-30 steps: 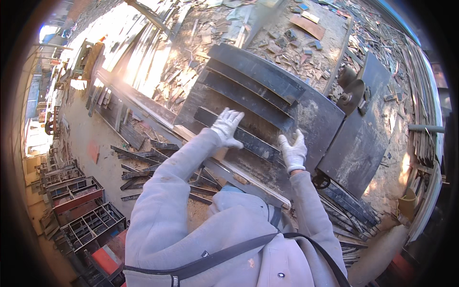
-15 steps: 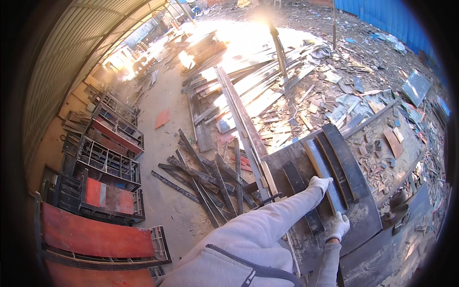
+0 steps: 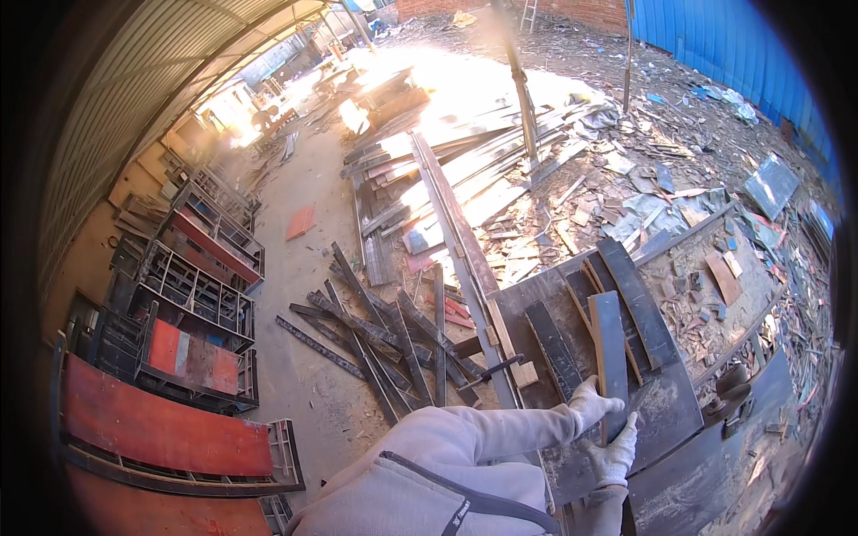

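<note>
The long, straight blue-grey plank with a tan left edge [image 3: 609, 338] is above the dark, scuffed tabletop [image 3: 663, 413], pointing away from the person; whether it touches the surface cannot be told. At its near end, the white-gloved left hand [image 3: 593, 404] grips the left side, fingers closed about it. The white-gloved right hand [image 3: 613, 454] holds the near tip between a spread thumb and fingers. Left of the plank lies a narrow black board [image 3: 552, 347]; to its right, a broader, curved black board [image 3: 636, 302]. Farther left, dark slender bars [image 3: 380, 335] lie crisscrossed on the ground, beyond them red-topped rectangular frames [image 3: 165, 415].
</note>
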Demonstrator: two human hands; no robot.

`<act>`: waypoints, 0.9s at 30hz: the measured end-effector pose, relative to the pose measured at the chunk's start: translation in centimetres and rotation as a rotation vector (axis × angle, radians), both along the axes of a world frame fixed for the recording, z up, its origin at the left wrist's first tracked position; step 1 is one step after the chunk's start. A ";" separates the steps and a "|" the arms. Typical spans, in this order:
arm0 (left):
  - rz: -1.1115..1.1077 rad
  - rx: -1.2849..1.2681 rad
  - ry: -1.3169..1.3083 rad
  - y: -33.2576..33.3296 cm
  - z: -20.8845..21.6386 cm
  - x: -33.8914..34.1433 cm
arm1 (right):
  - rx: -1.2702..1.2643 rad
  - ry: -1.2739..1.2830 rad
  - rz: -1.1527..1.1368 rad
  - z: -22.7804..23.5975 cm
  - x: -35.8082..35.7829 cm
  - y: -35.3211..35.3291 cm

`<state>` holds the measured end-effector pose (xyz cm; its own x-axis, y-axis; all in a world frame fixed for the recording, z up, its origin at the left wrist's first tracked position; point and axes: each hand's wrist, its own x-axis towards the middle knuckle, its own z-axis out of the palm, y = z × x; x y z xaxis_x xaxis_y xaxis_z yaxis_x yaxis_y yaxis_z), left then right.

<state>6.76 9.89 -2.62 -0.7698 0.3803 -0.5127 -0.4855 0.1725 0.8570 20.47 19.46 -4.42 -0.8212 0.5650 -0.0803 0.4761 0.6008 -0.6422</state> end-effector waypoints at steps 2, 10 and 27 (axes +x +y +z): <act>-0.201 -0.109 0.039 -0.2 3.2 2.1 | -0.329 0.019 -0.037 -0.3 2.5 0.9; -0.192 0.591 0.221 7.1 6.7 0.3 | -0.740 0.101 -0.153 0.7 15.0 -2.5; -0.382 0.797 -0.136 9.2 6.5 4.5 | -1.008 0.162 -0.104 2.9 20.3 -6.9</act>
<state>11.23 19.10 3.89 -0.4691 0.8808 -0.0641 -0.6229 -0.2785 0.7310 40.80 12.60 -1.57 -0.8151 0.3654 -0.4495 0.3578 -0.2927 -0.8867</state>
